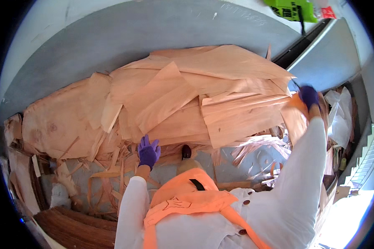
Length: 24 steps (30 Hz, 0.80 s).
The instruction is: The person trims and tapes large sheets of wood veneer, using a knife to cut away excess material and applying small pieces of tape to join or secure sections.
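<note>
My left hand [148, 152] wears a purple glove. Its fingers are spread and it holds nothing, just in front of the near edge of a pile of thin wood veneer sheets [166, 120]. At the pile's right end, my right hand [308, 96], also gloved in purple, is closed and blurred. A thin dark piece sticks out from it toward the sheets; what it is I cannot make out. Beside that hand an orange-tan veneer piece [294, 118] hangs down. Overlapping sheets lie tilted across the pile, some with ragged edges.
Torn veneer strips [262, 149] litter the grey floor [203, 159] around my foot. A grey wall [112, 37] runs behind the pile. To the right are a grey panel [330, 54] and a white plastic bag [340, 116]. Brown stacked sheets [77, 226] lie at lower left.
</note>
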Each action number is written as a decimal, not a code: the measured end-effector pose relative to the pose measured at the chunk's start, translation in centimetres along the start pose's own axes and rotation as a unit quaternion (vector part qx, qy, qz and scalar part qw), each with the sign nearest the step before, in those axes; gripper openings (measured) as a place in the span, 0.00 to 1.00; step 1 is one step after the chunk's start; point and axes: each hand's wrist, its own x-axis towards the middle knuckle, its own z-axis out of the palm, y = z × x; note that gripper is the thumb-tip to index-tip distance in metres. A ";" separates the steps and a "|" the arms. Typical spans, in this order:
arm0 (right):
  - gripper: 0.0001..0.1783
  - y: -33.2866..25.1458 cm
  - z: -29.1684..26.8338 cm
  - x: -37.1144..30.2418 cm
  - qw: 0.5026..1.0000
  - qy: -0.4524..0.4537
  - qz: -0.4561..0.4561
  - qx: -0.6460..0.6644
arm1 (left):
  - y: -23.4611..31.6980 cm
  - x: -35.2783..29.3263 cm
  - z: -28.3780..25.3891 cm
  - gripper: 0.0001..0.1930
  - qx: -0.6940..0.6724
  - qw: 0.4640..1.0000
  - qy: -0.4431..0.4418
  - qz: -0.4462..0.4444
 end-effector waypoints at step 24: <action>0.19 -24.0 -22.9 10.0 0.561 0.106 -0.120 0.812 | -1.4 12.2 2.4 0.09 0.028 0.986 -0.053 0.154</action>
